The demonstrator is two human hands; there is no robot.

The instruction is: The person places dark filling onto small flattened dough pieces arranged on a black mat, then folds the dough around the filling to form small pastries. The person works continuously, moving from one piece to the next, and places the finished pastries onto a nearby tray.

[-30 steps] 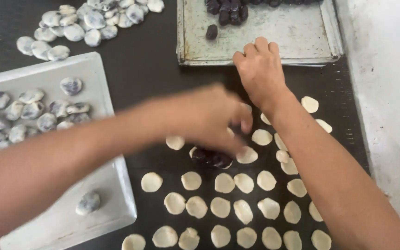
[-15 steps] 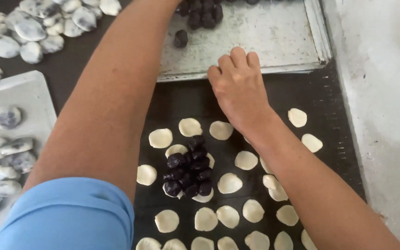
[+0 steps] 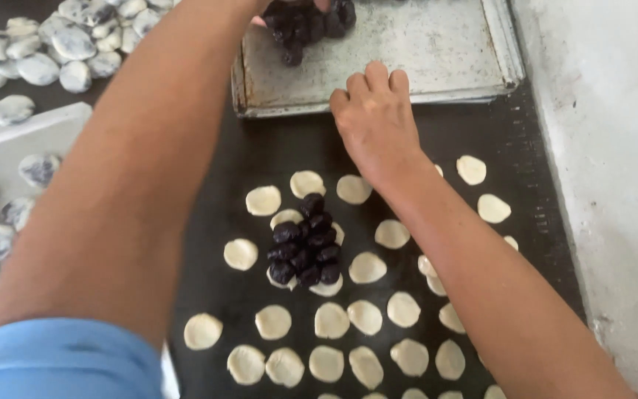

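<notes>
My left arm reaches across the dark surface to a worn metal tray [image 3: 437, 52] at the top. My left hand [image 3: 263, 15] is mostly cut off by the frame edge, among dark round filling balls [image 3: 308, 26] on that tray. My right hand [image 3: 378, 122] rests on the tray's near rim, its fingers curled over the edge. Below it, a heap of dark filling balls [image 3: 304, 240] sits on top of flat pale dough discs [image 3: 367, 316]. Several such discs lie in rows across the surface.
Marbled grey-white filled pieces [image 3: 46, 44] are heaped at the top left. A white tray [image 3: 31, 140] at the left holds more of them. A pale concrete surface [image 3: 614, 185] borders the dark worktop [image 3: 260, 155] on the right.
My left hand has left the heap of dark balls on the discs and reached up to the metal tray. My right hand has stayed on the tray's rim.
</notes>
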